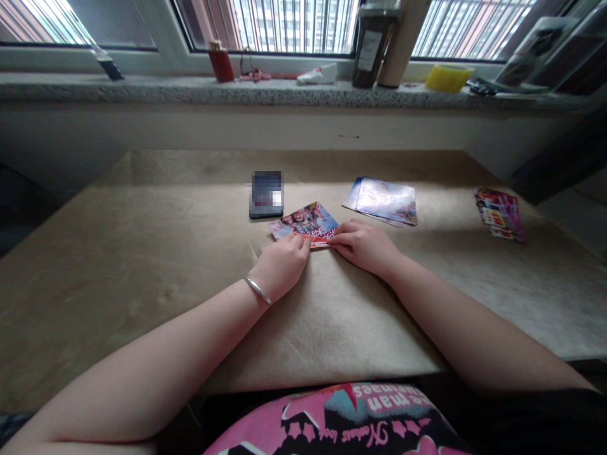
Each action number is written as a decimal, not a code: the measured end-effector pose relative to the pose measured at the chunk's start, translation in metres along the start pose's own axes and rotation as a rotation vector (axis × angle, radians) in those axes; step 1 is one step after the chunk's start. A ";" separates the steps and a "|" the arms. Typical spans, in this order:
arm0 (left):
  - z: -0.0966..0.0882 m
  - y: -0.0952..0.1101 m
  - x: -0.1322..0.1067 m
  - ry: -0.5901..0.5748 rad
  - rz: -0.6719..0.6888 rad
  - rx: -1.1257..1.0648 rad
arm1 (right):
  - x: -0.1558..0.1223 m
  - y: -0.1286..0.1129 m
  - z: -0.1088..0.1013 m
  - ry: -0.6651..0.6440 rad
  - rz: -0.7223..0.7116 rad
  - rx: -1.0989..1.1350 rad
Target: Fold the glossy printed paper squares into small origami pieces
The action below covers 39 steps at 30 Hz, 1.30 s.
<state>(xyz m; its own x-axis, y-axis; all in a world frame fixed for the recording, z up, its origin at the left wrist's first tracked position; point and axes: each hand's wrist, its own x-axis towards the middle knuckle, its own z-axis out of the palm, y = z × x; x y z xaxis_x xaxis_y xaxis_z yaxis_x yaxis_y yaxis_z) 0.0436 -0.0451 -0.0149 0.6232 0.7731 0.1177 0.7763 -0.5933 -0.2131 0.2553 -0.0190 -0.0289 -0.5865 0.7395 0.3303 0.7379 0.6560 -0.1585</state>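
A colourful glossy printed paper [310, 218] lies on the table in front of me, with a red strip along its near edge that looks folded over. My left hand [283, 262], with a silver bangle at the wrist, presses its closed fingers on the left part of that strip. At the strip's right end, the fingers of my right hand [363, 245] are pinched together on the paper. Just beyond my right hand lies a loose stack of pale blue printed papers [386, 199]. What is under my fingertips is hidden.
A dark blurred-out rectangular object [266, 194] lies beyond the paper. Several red and pink printed pieces [500, 215] overlap at the far right. On the granite sill [165, 91] stand a red lighter [220, 62], a dark jar [374, 47] and a yellow tape roll [448, 78].
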 end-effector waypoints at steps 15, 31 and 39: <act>0.004 -0.001 0.002 0.090 -0.001 -0.125 | 0.000 0.002 -0.001 -0.014 0.015 0.066; 0.004 -0.004 0.002 0.065 0.121 -0.249 | -0.001 0.003 -0.001 -0.009 -0.001 0.055; -0.002 -0.014 0.000 0.022 0.230 -0.291 | -0.001 -0.001 -0.005 -0.038 -0.001 -0.008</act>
<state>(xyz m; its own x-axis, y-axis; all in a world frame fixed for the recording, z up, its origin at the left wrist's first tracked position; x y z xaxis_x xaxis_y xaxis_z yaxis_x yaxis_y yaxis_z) 0.0331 -0.0370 -0.0104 0.7838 0.6093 0.1201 0.6084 -0.7922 0.0483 0.2564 -0.0212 -0.0248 -0.5992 0.7442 0.2952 0.7399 0.6556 -0.1511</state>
